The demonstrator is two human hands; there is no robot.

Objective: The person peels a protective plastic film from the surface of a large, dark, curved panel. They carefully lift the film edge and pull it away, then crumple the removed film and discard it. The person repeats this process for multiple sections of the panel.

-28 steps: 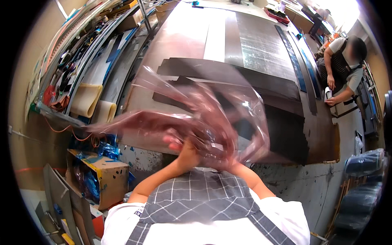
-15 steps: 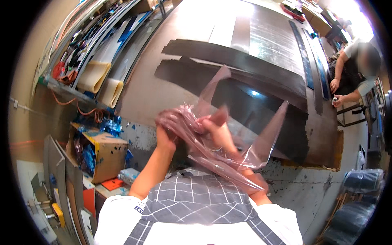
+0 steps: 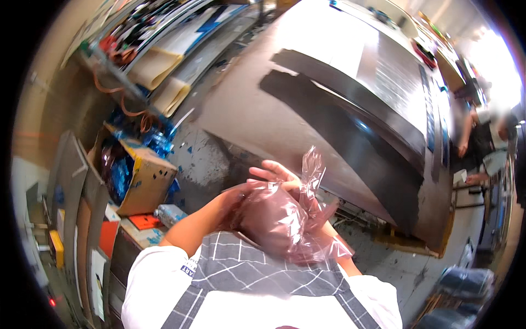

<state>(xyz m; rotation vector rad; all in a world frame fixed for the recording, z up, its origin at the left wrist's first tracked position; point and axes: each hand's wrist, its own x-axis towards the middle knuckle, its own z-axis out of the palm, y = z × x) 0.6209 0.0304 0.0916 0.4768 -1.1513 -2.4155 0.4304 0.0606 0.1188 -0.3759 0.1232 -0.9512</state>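
A bundle of clear pinkish plastic film [image 3: 268, 216] is gathered in front of my chest, with a crumpled tail of it standing up on the right. My left hand [image 3: 244, 196] presses round the bundle's left side, its fingers mostly hidden by film. From the far side my right hand [image 3: 282, 174] hugs the bundle, several fingers reaching leftward past the film. The right forearm shows only in part behind loose film.
Dark sheet strips [image 3: 334, 120] lie on the large worktable [image 3: 235, 104] ahead. At left stand a cardboard box [image 3: 142, 178] holding blue film, upright panels [image 3: 68, 203] and a loaded rack [image 3: 164, 66]. Another person [image 3: 482, 137] works at the right; wrapped rolls [image 3: 466, 282] lie lower right.
The film, spread with long loose ends before, is now balled into a compact bundle close to my body. The view has turned left, so the table sits farther right.
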